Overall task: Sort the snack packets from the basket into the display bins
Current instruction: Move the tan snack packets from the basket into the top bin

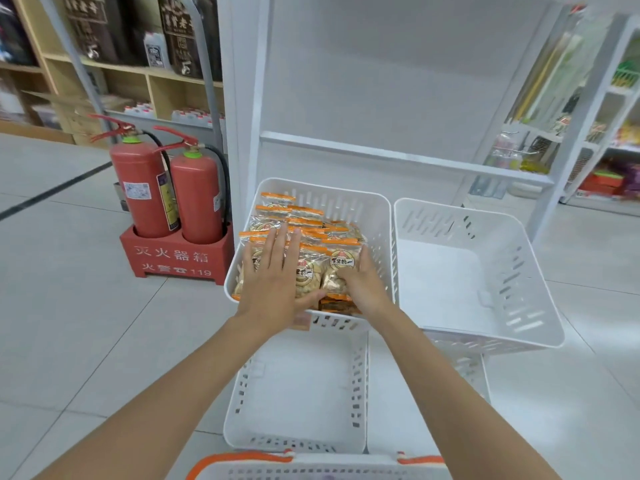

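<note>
Several orange-topped clear snack packets fill the upper left white display bin. My left hand lies flat on the near packets with straight fingers. At the pile's right side my right hand rests, its fingers bent against a packet; I cannot tell whether it grips. Beside them stands an empty upper right bin. Below sits an empty lower white bin. The basket, with orange handles, shows only its rim at the bottom edge.
Two red fire extinguishers stand in a red holder on the tiled floor left of the bins. White shelving rises behind the bins. Stocked shelves lie to the far right, wooden shelves at the back left.
</note>
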`<action>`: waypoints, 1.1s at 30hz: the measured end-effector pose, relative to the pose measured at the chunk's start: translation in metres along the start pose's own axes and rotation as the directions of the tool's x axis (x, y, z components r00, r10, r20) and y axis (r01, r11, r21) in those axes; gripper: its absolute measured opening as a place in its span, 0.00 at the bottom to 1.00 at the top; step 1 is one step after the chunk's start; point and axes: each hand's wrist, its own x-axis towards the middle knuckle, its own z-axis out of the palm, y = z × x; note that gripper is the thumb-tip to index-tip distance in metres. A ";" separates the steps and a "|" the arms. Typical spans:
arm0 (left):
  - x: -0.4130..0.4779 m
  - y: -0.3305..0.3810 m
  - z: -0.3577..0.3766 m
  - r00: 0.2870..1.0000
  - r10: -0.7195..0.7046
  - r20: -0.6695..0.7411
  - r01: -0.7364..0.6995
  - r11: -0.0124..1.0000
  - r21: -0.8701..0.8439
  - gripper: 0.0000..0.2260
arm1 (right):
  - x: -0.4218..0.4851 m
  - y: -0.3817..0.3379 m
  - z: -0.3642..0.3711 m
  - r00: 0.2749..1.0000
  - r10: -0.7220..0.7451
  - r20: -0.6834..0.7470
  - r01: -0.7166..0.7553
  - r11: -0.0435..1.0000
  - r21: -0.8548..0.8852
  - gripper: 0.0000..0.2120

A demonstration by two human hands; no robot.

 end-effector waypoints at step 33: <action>-0.037 0.002 -0.034 0.989 -0.137 -0.063 0.106 0.928 -0.357 0.31 | -0.048 0.006 -0.010 0.954 -0.279 -0.109 0.222 0.902 -0.370 0.40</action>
